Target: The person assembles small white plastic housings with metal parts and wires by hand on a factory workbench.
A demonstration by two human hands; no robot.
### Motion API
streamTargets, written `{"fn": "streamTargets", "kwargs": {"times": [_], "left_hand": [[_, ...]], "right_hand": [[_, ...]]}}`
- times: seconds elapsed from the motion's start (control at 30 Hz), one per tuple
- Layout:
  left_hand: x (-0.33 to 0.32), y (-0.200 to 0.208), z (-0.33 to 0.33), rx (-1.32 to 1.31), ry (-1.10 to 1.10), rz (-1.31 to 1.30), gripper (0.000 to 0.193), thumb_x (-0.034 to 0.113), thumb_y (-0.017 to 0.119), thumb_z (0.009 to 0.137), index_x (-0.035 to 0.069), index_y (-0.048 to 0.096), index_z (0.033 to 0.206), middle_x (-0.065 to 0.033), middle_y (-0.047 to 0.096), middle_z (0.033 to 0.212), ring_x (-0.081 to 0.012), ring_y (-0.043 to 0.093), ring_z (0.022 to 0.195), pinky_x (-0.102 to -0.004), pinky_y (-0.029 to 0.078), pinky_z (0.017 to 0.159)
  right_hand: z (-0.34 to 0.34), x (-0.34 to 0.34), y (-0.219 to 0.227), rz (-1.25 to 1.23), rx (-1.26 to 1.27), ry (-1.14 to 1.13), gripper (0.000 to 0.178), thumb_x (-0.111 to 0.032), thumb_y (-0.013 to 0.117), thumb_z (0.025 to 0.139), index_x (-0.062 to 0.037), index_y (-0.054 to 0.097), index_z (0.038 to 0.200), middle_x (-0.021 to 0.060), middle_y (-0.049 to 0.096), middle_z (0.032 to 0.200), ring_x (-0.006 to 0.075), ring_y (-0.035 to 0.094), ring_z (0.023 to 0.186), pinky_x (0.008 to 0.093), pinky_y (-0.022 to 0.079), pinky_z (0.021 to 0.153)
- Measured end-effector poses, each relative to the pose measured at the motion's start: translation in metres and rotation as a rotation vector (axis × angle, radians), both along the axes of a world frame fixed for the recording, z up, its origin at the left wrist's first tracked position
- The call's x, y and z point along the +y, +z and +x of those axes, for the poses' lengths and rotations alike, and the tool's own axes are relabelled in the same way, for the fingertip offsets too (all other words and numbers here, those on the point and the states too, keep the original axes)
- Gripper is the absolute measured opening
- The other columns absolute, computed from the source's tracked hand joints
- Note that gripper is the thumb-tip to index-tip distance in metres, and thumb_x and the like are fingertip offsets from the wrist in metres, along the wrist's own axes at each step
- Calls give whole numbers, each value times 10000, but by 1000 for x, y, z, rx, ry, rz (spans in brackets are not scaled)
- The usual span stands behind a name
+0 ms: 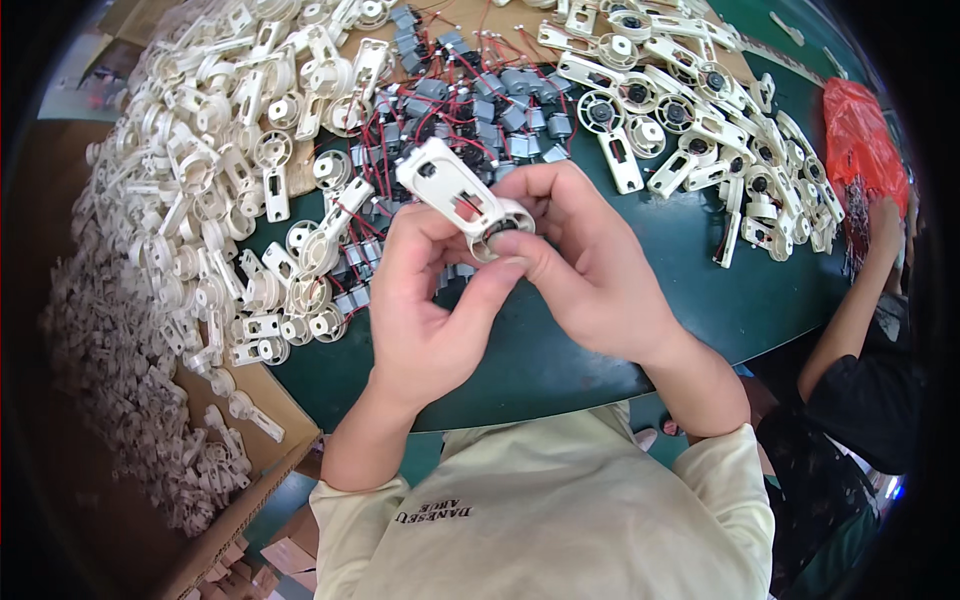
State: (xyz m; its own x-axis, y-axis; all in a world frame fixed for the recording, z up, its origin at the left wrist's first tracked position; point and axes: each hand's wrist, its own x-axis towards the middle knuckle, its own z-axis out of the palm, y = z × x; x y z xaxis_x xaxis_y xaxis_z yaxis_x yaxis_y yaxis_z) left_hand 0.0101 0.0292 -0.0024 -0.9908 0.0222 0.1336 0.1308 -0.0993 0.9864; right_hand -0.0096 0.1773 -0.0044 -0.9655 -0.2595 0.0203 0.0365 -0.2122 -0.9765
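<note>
Between my two hands, above the dark green table, is a white plastic housing (447, 180) with a slotted handle and a round ring end. My left hand (425, 300) grips it from the left, its thumb at the ring. My right hand (590, 270) closes around the ring from the right, thumb pressing at a dark part (503, 226) inside it. Just beyond my hands lies a heap of small grey motors (485, 110) with red and black wires. The fingers behind the housing are partly hidden.
A large pile of white housings (200, 200) covers the left, spilling into a cardboard box (265, 400). More housings with black centres (677, 113) lie at the far right. A co-worker's hand (886, 225) is at a red plastic bag (860, 140) beside the table (540, 370).
</note>
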Motion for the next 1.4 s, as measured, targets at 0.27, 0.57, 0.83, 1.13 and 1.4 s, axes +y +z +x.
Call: {"fn": "streamTargets", "kwargs": {"times": [0.27, 0.57, 0.83, 1.13, 1.4], "left_hand": [[-13, 14, -7, -72, -177, -300, 394, 72, 756, 797, 9, 546, 1124, -68, 567, 917, -110, 582, 650, -230, 454, 568], [-111, 11, -34, -128, 226, -929, 301, 93, 698, 833, -5, 619, 1106, -116, 625, 1051, -231, 617, 842, -334, 493, 739], [-124, 20, -21, -2, 148, -1216, 327, 117, 735, 797, -9, 625, 1078, -137, 632, 1058, -302, 586, 985, -365, 477, 816], [-89, 42, -16, -127, 45, 106, 349, 42, 554, 932, -10, 445, 1260, -174, 598, 1175, -225, 657, 929, -327, 557, 801], [-69, 21, -18, -261, -190, 328, 374, 27, 598, 917, 2, 454, 1261, -119, 611, 1100, -185, 666, 823, -288, 574, 679]], "right_hand": [[-12, 14, 1, 218, 96, -36, 228, -33, 669, 857, -5, 563, 1057, 42, 590, 886, 124, 582, 763, 268, 488, 676], [-46, 63, 10, 805, 569, -727, 260, -111, 656, 873, 14, 602, 1095, 132, 659, 978, 232, 644, 867, 327, 508, 764], [-15, 14, -10, 1116, 482, -212, 230, -123, 726, 801, -31, 595, 966, 139, 608, 808, 298, 625, 755, 421, 494, 654], [-19, 28, 9, 492, -40, -19, 187, -41, 669, 854, -10, 554, 998, 59, 633, 793, 85, 600, 689, 239, 461, 592], [-4, 36, 39, 25, -33, 135, 422, 21, 659, 869, 14, 526, 1269, 65, 645, 987, 63, 589, 721, 196, 482, 627]]}}
